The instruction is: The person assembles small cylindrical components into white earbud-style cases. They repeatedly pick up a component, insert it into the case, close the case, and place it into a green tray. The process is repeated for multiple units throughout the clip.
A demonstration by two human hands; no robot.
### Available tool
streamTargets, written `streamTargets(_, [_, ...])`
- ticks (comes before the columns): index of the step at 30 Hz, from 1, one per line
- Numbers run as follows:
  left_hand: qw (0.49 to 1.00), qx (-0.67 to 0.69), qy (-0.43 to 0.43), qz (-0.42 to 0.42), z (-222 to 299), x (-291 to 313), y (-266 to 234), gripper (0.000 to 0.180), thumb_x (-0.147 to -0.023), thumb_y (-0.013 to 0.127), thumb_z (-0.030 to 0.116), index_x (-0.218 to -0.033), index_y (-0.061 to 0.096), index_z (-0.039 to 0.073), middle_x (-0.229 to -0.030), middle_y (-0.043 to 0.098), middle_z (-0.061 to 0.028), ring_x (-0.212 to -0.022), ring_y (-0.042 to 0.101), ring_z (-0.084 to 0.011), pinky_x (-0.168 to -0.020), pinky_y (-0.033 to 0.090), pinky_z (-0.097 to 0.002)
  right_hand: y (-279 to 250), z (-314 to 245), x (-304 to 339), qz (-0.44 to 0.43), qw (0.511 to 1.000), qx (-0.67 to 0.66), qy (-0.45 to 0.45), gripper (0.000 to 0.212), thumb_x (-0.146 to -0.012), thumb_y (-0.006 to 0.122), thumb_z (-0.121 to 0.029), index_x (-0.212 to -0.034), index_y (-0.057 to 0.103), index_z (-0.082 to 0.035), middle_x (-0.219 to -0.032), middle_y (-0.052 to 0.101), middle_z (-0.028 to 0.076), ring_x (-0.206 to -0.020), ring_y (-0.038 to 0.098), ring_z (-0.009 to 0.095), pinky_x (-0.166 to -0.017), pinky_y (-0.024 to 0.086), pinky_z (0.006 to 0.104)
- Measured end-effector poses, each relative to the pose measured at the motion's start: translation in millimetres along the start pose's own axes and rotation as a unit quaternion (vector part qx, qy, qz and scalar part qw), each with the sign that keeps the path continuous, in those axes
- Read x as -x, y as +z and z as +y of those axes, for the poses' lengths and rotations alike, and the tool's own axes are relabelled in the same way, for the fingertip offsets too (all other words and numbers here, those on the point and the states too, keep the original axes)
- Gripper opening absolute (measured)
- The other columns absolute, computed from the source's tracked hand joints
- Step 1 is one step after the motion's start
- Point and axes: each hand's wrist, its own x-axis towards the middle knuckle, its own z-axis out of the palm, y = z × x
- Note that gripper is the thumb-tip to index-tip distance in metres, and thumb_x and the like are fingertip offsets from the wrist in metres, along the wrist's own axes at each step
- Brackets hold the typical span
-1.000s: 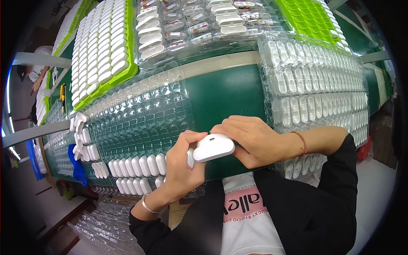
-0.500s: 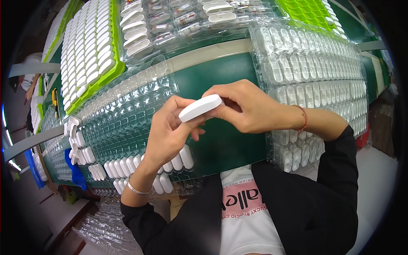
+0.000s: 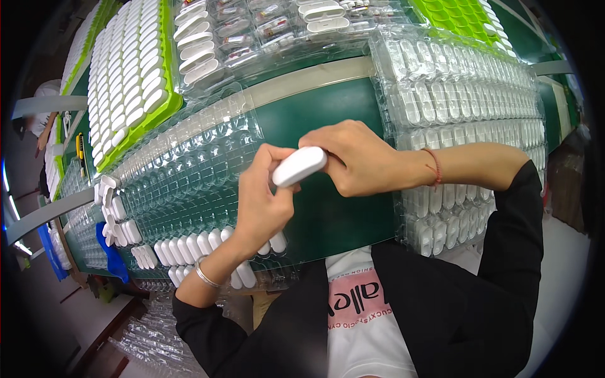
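Between my two hands, above the green work surface, is a white oval plastic case [image 3: 300, 166] with rounded ends. My left hand [image 3: 265, 198] grips its left end between thumb and fingers. At its right end, my right hand [image 3: 356, 157] has bent fingers against the case; the fingertips are partly hidden behind it. Below and left of my left hand, rows of similar white cases [image 3: 184, 250] stand in a clear plastic blister tray [image 3: 189, 170]. Many of that tray's pockets show no case.
Stacked clear trays with white case parts [image 3: 463, 104] lie to the right. Green trays [image 3: 165, 110] of white cases stand at the far left. Open cases [image 3: 198, 47] and small parts fill trays at the back. A yellow utility knife [image 3: 80, 146] lies at the left.
The case has turned in my hands and now shows more of its broad face. My left hand has shifted slightly right, and my right forearm has swung upward a little.
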Motion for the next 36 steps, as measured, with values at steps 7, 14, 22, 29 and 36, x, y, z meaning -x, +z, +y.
streamTargets(7, [0.983,0.138,-0.108,-0.060,13,-30,-21,0.023,-0.096,0.062,0.020,-0.103,0.056,-0.002,-0.083,0.062,-0.0083,-0.061,0.056,-0.0088,-0.062,0.054,-0.0278,-25,5,-26,-0.078,0.993,-0.003,0.086,0.021,-0.091,0.062,-0.020,-0.096,0.065,0.000,-0.069,0.063,0.013,-0.053,0.057,0.022,-0.050,0.041,0.0335])
streamTargets(14, [0.954,0.237,-0.117,-0.141,43,-4,-24,0.045,-0.102,0.051,0.034,-0.122,0.055,-0.005,-0.092,0.065,-0.0123,-0.074,0.063,-0.0158,-0.064,0.053,-0.0277,-44,-28,5,-0.124,0.958,-0.253,0.058,0.035,-0.094,0.065,-0.024,-0.121,0.056,-0.004,-0.099,0.067,0.003,-0.084,0.063,0.011,-0.066,0.051,0.0250])
streamTargets(22, [0.980,0.200,0.013,-0.012,47,13,-21,0.040,-0.100,0.056,0.027,-0.127,0.051,-0.003,-0.114,0.063,-0.0127,-0.108,0.059,-0.0157,-0.095,0.046,-0.0310,-34,-35,19,-0.047,0.969,-0.215,0.109,0.027,-0.088,0.073,-0.019,-0.106,0.065,0.000,-0.093,0.067,0.003,-0.088,0.063,0.010,-0.074,0.052,0.0263])
streamTargets(29, [0.993,0.104,0.055,0.003,46,13,-19,0.044,-0.086,0.072,0.003,-0.126,0.052,-0.004,-0.110,0.065,-0.0132,-0.100,0.064,-0.0171,-0.085,0.053,-0.0314,-31,-34,23,-0.026,0.970,-0.220,0.096,0.027,-0.086,0.073,-0.020,-0.104,0.066,-0.001,-0.085,0.068,0.005,-0.079,0.063,0.012,-0.069,0.052,0.0284])
streamTargets(36, [0.967,0.250,-0.039,-0.026,38,9,-26,0.036,-0.102,0.051,0.023,-0.127,0.051,-0.003,-0.110,0.066,-0.0156,-0.099,0.064,-0.0174,-0.084,0.052,-0.0291,-27,-28,23,-0.026,0.959,-0.277,0.055,0.028,-0.086,0.074,-0.019,-0.105,0.066,-0.001,-0.087,0.068,0.006,-0.079,0.064,0.012,-0.071,0.052,0.0274])
